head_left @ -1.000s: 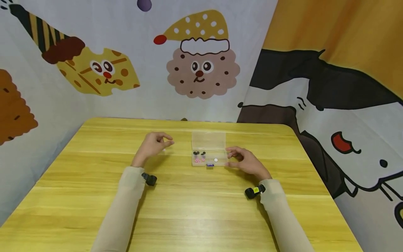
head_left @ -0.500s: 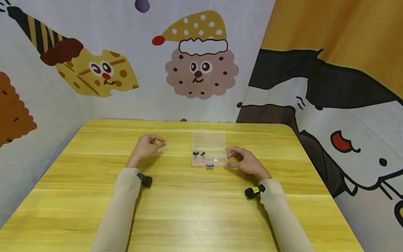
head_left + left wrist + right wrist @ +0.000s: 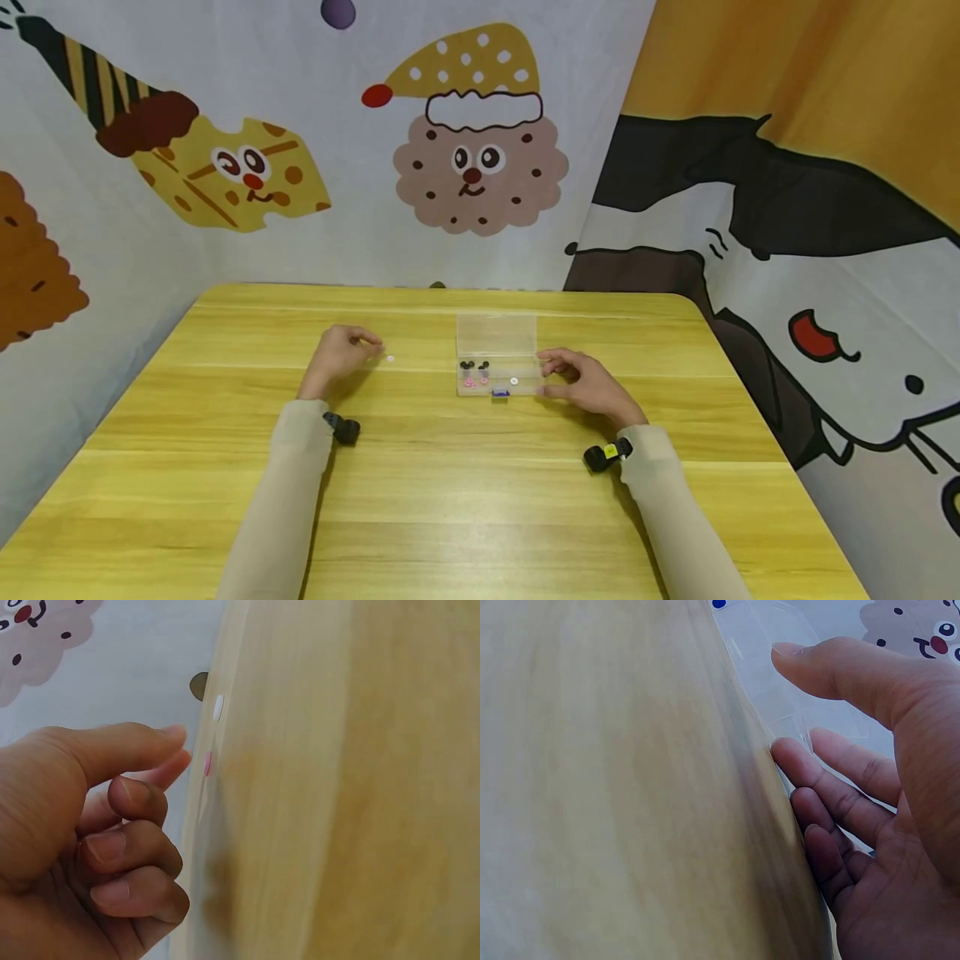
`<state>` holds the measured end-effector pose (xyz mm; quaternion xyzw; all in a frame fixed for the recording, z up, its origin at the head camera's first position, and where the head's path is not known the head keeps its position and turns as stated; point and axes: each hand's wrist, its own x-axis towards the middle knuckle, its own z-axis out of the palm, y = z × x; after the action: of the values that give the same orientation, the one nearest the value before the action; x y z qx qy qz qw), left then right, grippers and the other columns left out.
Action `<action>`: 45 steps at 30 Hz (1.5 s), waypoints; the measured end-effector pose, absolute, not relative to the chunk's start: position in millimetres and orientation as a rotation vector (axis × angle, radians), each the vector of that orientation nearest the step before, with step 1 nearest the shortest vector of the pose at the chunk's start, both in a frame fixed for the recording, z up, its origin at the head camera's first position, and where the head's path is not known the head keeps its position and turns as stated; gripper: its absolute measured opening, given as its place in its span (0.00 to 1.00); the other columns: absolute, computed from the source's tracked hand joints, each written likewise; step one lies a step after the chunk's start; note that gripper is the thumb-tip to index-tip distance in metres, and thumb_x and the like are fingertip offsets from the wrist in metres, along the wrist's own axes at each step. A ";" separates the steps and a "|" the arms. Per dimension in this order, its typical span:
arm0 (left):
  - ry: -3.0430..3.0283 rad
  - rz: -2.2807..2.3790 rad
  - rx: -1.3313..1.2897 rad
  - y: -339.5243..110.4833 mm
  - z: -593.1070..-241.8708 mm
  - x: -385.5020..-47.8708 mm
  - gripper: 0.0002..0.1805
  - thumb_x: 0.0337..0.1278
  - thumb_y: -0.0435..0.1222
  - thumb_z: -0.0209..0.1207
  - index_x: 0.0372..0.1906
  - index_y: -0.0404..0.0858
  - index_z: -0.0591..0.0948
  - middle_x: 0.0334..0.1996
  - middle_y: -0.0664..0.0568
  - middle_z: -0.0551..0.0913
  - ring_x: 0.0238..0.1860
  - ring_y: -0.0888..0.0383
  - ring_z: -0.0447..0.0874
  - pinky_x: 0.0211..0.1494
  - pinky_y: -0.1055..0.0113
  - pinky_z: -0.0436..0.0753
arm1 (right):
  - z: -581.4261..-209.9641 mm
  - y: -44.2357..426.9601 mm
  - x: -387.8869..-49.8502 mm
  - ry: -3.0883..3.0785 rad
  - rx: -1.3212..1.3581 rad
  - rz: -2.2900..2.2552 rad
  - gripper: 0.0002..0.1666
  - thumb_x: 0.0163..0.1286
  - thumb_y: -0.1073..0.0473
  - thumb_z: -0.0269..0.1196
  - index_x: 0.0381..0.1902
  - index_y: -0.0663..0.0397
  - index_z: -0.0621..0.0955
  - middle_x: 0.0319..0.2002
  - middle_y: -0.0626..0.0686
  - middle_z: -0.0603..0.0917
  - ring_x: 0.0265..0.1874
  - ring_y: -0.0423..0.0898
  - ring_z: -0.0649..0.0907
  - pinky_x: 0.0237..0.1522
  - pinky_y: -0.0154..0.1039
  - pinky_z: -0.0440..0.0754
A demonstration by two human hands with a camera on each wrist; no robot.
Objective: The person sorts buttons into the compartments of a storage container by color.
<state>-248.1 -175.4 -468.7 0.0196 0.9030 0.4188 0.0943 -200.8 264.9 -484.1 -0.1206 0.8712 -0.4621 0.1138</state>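
A clear plastic compartment box (image 3: 500,388) sits toward the back of the table, its lid (image 3: 497,335) swung back. Black pieces (image 3: 467,365), pink pieces (image 3: 470,382) and a round white piece (image 3: 513,381) show inside. My left hand (image 3: 339,357) hovers left of the box, thumb and index finger nearly together, no thing visible between them. Just past those fingertips lies a small pink piece (image 3: 208,763), with a flat white piece (image 3: 218,707) beyond it. Beside the box's right end, my right hand (image 3: 585,383) touches it with spread, bent fingers (image 3: 795,759).
The wooden table (image 3: 480,500) has rounded far corners and ends at a cloth backdrop (image 3: 300,250) with cartoon prints. A blue latch (image 3: 500,393) sticks out from the box's front. Small black cameras (image 3: 345,429) are strapped to both wrists.
My left hand has moved left and slightly down, away from the box, and the white piece now shows uncovered on the table. My right hand and the box keep their places.
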 end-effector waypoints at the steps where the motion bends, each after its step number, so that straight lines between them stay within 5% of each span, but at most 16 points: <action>1: 2.680 1.226 0.057 -176.2 -468.8 -248.1 0.15 0.71 0.44 0.62 0.52 0.40 0.87 0.52 0.40 0.84 0.43 0.48 0.78 0.45 0.58 0.77 | -484.2 264.9 -201.0 2.555 -0.355 -1.355 0.38 0.62 0.49 0.77 0.68 0.43 0.77 0.51 0.52 0.85 0.51 0.50 0.83 0.57 0.49 0.76; 7: 2.695 1.159 0.071 -179.9 -470.3 -248.1 0.13 0.69 0.42 0.64 0.50 0.39 0.88 0.56 0.37 0.83 0.49 0.44 0.80 0.52 0.51 0.78 | -485.0 265.3 -201.6 2.556 -0.366 -1.359 0.38 0.62 0.48 0.77 0.68 0.43 0.77 0.51 0.52 0.84 0.51 0.50 0.83 0.57 0.50 0.76; 24: 2.767 1.061 0.130 -175.1 -468.6 -247.1 0.11 0.70 0.40 0.62 0.47 0.39 0.89 0.51 0.39 0.85 0.39 0.50 0.78 0.46 0.56 0.78 | -485.0 265.0 -201.3 2.549 -0.366 -1.376 0.38 0.62 0.48 0.77 0.68 0.44 0.77 0.51 0.52 0.84 0.51 0.50 0.83 0.58 0.49 0.76; 32: 2.809 0.983 0.141 -172.3 -466.6 -247.9 0.10 0.69 0.40 0.64 0.46 0.40 0.90 0.50 0.41 0.86 0.28 0.54 0.72 0.33 0.62 0.73 | -484.8 265.4 -201.0 2.543 -0.367 -1.381 0.38 0.61 0.48 0.77 0.68 0.44 0.77 0.51 0.53 0.84 0.51 0.50 0.83 0.58 0.49 0.76; 45: 2.857 0.924 0.180 -171.1 -461.7 -247.2 0.08 0.67 0.39 0.66 0.41 0.40 0.92 0.47 0.41 0.88 0.34 0.52 0.76 0.37 0.61 0.76 | -488.6 265.0 -203.5 2.550 -0.336 -1.353 0.39 0.65 0.55 0.75 0.71 0.50 0.75 0.55 0.60 0.83 0.54 0.57 0.82 0.58 0.50 0.75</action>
<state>-247.2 -171.1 -461.7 0.0597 0.9477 0.3065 0.0667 -203.5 265.0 -488.6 -0.1147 0.8713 -0.4625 0.1176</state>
